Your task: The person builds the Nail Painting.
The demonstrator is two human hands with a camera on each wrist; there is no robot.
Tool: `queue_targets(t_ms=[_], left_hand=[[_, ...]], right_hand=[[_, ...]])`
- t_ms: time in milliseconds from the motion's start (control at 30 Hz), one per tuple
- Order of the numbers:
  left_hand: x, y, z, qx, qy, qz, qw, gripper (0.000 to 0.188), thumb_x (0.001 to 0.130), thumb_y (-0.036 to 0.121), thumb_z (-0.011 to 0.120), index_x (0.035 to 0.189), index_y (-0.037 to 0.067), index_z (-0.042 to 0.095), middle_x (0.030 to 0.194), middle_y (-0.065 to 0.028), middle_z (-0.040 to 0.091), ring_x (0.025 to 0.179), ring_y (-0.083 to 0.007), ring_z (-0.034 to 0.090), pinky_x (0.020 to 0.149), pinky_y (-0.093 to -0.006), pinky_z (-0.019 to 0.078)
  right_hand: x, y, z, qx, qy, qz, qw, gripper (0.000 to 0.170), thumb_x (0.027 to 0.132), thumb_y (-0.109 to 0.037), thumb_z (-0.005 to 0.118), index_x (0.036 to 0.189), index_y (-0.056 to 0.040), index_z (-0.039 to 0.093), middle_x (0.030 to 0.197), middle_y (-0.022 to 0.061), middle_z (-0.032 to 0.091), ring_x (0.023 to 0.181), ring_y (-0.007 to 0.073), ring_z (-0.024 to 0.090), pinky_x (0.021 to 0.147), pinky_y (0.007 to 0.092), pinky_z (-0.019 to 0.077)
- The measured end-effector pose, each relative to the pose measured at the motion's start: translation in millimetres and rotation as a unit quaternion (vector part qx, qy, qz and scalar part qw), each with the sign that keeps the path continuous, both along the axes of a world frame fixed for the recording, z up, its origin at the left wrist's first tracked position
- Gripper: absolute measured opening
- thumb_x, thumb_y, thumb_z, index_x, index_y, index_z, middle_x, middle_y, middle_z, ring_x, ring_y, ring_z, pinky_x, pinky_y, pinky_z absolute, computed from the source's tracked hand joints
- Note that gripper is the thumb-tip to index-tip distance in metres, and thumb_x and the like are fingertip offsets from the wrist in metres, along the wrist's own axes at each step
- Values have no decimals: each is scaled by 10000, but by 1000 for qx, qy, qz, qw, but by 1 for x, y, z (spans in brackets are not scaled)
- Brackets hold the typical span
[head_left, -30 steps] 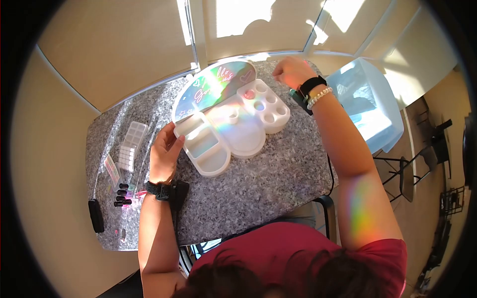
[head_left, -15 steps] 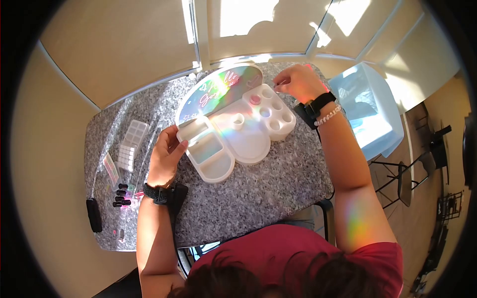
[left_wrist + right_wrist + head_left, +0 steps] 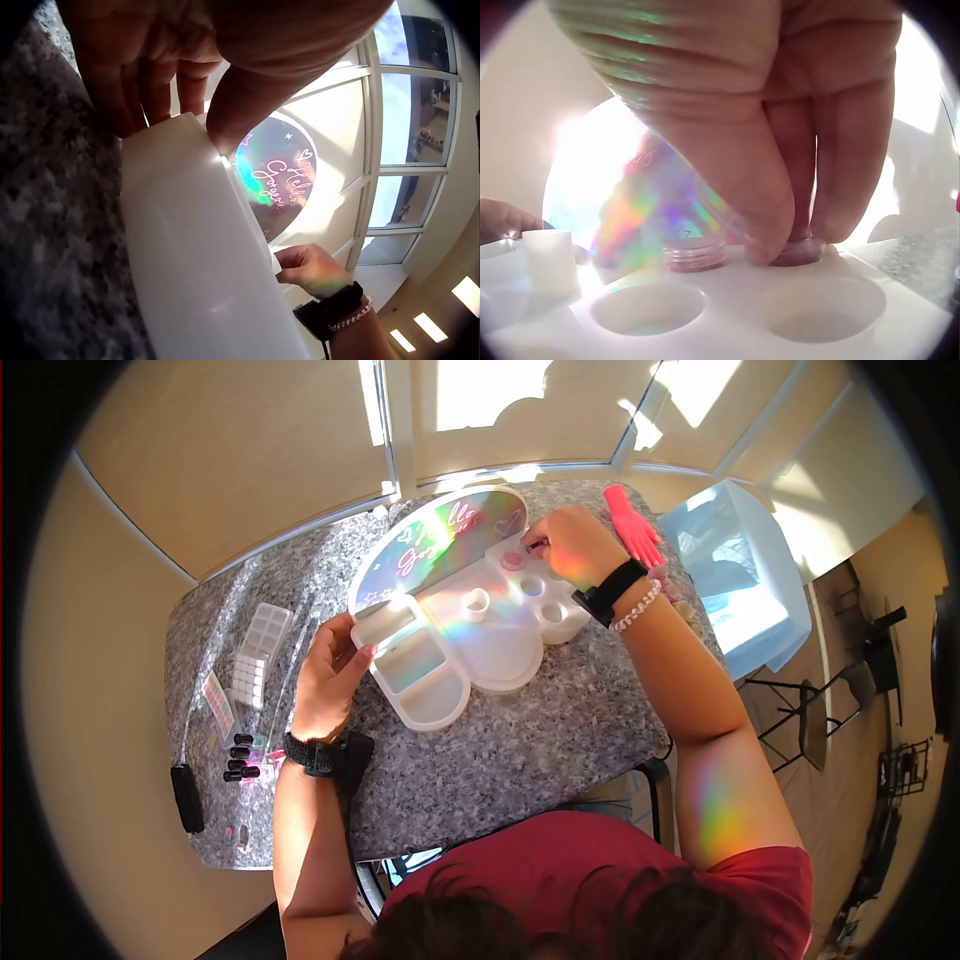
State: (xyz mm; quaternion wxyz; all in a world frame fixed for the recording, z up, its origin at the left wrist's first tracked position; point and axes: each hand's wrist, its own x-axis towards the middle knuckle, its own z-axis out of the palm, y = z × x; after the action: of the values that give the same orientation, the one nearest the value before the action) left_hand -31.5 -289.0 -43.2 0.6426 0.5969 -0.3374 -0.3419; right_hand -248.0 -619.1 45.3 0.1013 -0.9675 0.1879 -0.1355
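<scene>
A white compartment tray (image 3: 510, 650) with an upright round mirror-like panel (image 3: 440, 545) lies on the granite table. My left hand (image 3: 330, 678) grips its left edge, thumb on top and fingers around the outer side, as the left wrist view also shows. At the tray's right section, my right hand (image 3: 580, 548) pinches a small round pot (image 3: 799, 253) at a back hole of the holder. A second pot with a pink lower part (image 3: 695, 255) sits beside it in another hole. Two round holes nearer the right wrist camera hold nothing.
A pink hand-shaped item (image 3: 632, 528) lies at the back right, beside a translucent blue bin (image 3: 740, 570). On the left are a clear divided case (image 3: 262, 650), a sticker sheet (image 3: 218, 702), small black-capped bottles (image 3: 240, 760) and a black case (image 3: 187, 798).
My right hand has moved from beyond the tray's right side, left and down onto the round-hole section, uncovering the pink hand-shaped item. My left hand keeps its grip on the tray edge.
</scene>
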Motion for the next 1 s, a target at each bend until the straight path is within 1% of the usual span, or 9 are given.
queue_targets(t_ms=[100, 167, 200, 267, 500, 567, 800, 900, 1000], left_hand=[[1, 1, -2, 6, -3, -2, 1000, 525, 1051, 23, 674, 1519, -81, 459, 1428, -155, 635, 1332, -211, 620, 1157, -363, 481], [1, 1, -3, 2, -2, 4, 1000, 546, 1049, 38, 689, 1523, -86, 449, 1431, -157, 631, 1327, -213, 621, 1155, -367, 481], [1, 0, -3, 0, -1, 2, 1000, 546, 1049, 38, 689, 1523, -86, 449, 1431, -157, 631, 1327, -213, 621, 1155, -367, 481], [1, 2, -4, 4, 5, 2, 1000, 550, 1050, 45, 692, 1524, -87, 448, 1438, -160, 626, 1332, -214, 617, 1154, -366, 481], [3, 1, -6, -4, -2, -6, 1000, 544, 1050, 50, 692, 1521, -82, 454, 1448, -159, 622, 1337, -215, 612, 1155, -368, 476], [2, 1, -5, -5, -2, -5, 1000, 543, 1048, 47, 692, 1521, -80, 456, 1444, -156, 626, 1334, -213, 615, 1155, -368, 476], [1, 1, -1, -7, -5, -11, 1000, 534, 1049, 34, 684, 1521, -75, 459, 1433, -150, 638, 1329, -207, 619, 1152, -367, 478], [1, 1, -4, -6, -3, -9, 1000, 527, 1049, 30, 680, 1517, -74, 463, 1431, -148, 639, 1326, -206, 623, 1152, -365, 479], [0, 1, 0, 4, -12, -4, 1000, 525, 1048, 25, 681, 1515, -73, 463, 1426, -148, 640, 1321, -206, 625, 1150, -363, 481]], right_hand=[[-16, -6, 17, 44, -10, -2, 999, 236, 851, -139, 819, 1073, -58, 831, 1013, 170, 802, 956, 336, 765, 853, 433, 592], [-25, -36, 13, 92, -20, -120, 988, 208, 828, -157, 849, 1028, -102, 845, 1049, 143, 795, 973, 356, 757, 889, 466, 602], [-32, -40, 9, 90, -20, -122, 988, 208, 828, -157, 849, 1028, -102, 845, 1049, 143, 795, 973, 356, 757, 889, 466, 602], [-44, -35, 2, -38, 66, -185, 980, 191, 831, -176, 860, 1019, -142, 849, 1083, 107, 797, 1036, 330, 749, 930, 463, 589], [-53, -69, -61, -122, 12, -151, 981, 162, 830, -152, 818, 991, -144, 838, 1051, 90, 797, 1052, 326, 735, 933, 468, 579], [-49, -64, -51, -42, 12, -135, 990, 313, 839, -165, 797, 1129, -45, 804, 1067, 138, 801, 1085, 344, 727, 962, 454, 564], [-36, -54, -38, -1, 32, -65, 997, 378, 827, -160, 777, 1176, -15, 777, 1035, 154, 801, 1045, 338, 743, 946, 438, 577], [-37, -48, -25, 77, 45, -93, 992, 455, 840, -142, 781, 1267, 9, 740, 1048, 146, 798, 1012, 287, 757, 924, 393, 593], [-43, -34, -10, 161, -36, -124, 979, 529, 851, -127, 796, 1344, 37, 695, 1084, 125, 786, 980, 221, 750, 903, 345, 600]])
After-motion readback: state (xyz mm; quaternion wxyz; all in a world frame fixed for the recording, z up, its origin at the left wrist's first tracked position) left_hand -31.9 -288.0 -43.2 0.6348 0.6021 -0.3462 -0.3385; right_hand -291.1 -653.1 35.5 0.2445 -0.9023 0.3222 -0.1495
